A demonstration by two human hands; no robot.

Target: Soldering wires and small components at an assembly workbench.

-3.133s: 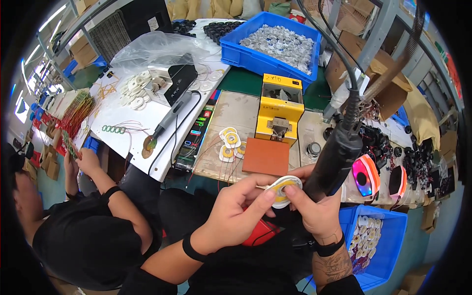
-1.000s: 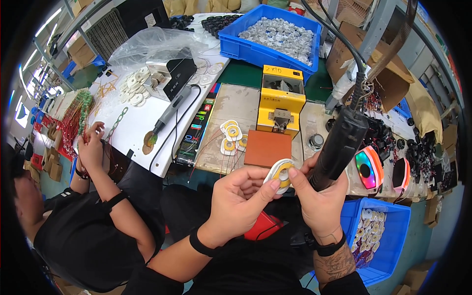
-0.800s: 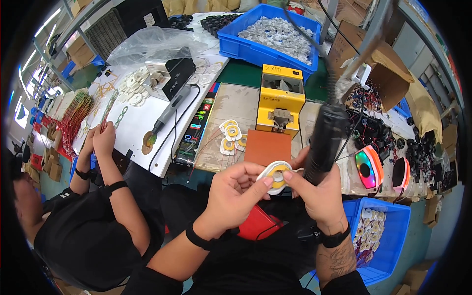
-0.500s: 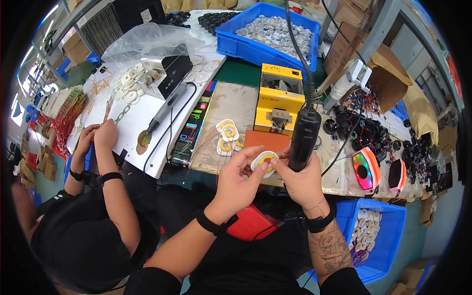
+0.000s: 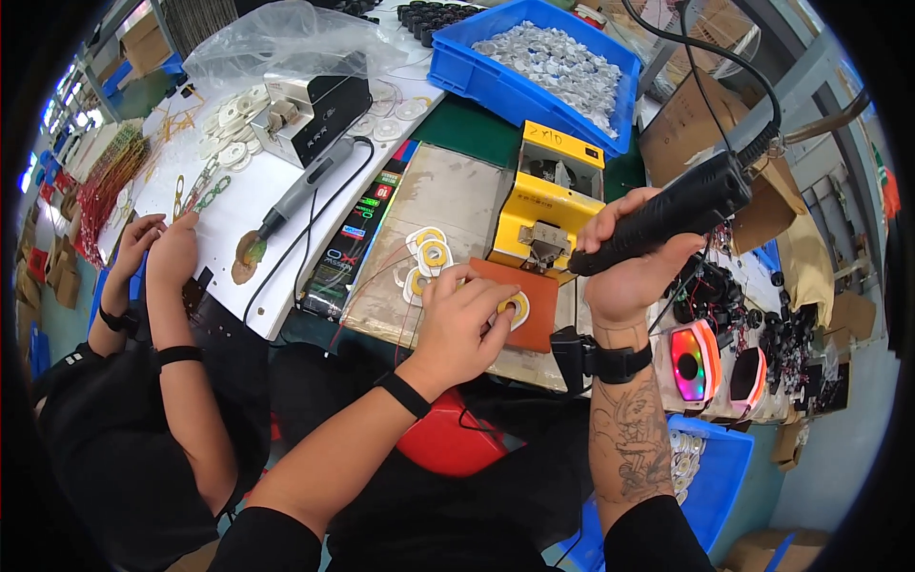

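While a co-worker in a black top point(image 5: 105, 448) at the far left rests both hands point(image 5: 157, 250) on the edge of a white work table point(image 5: 238, 205), a grey pen-shaped corded tool point(image 5: 307, 187) lies on that table just to their right. Beyond it stands a black and silver box-shaped device point(image 5: 310, 112), with flat white rings point(image 5: 227, 133) scattered beside it. Near the middle, a few white round coils with yellow centres point(image 5: 426, 262) lie on a worn cardboard mat point(image 5: 434, 224). The person's left hand point(image 5: 464, 324) presses down, fingers spread, on another white ring-shaped coil with a yellow centre point(image 5: 515, 307), which lies flat on a rust-red square pad point(image 5: 522, 300). Just beyond the pad stands a small yellow box-shaped machine point(image 5: 553, 200), and further off a blue plastic bin of silvery parts point(image 5: 538, 67). To the right, the right hand point(image 5: 634, 262) is clenched around a black corded electric screwdriver point(image 5: 672, 212), held raised above the bench. Two round fans glowing in rainbow colours point(image 5: 717, 362) lie at the near right.
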